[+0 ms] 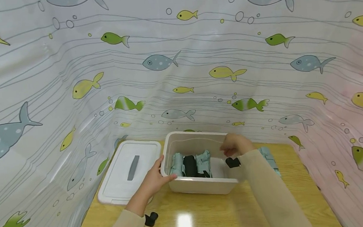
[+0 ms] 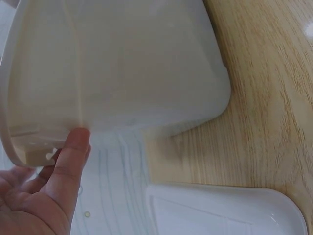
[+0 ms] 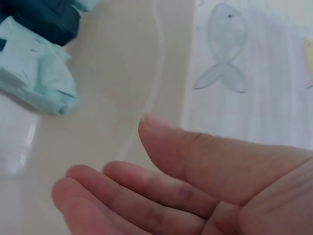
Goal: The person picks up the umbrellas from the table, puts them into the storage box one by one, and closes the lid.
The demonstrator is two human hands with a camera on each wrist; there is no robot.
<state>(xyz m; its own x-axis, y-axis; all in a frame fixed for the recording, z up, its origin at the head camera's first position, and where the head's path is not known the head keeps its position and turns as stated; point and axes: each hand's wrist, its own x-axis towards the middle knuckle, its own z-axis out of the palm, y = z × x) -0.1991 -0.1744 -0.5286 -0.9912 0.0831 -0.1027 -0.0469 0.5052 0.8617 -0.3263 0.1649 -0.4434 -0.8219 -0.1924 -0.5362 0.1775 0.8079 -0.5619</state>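
A white plastic storage box [image 1: 204,186] stands on the wooden table. Three rolled fabric bundles lie side by side in its left half: a pale teal roll [image 1: 177,163], a dark roll [image 1: 190,166] and another pale teal roll [image 1: 203,162]. My left hand [image 1: 153,179] holds the box's left end, thumb at the front rim; in the left wrist view its fingers [image 2: 73,152] touch the outer wall. Over the box's right end hovers my right hand [image 1: 236,144], its fingers loosely bent. Nothing lies between thumb and fingers in the right wrist view.
The white lid [image 1: 117,184] with a grey handle [image 1: 133,168] lies left of the box. Right of it, partly behind my right sleeve, is a folded teal cloth [image 1: 269,158]. A fish-patterned curtain [image 1: 200,101] surrounds the wooden table [image 1: 210,215].
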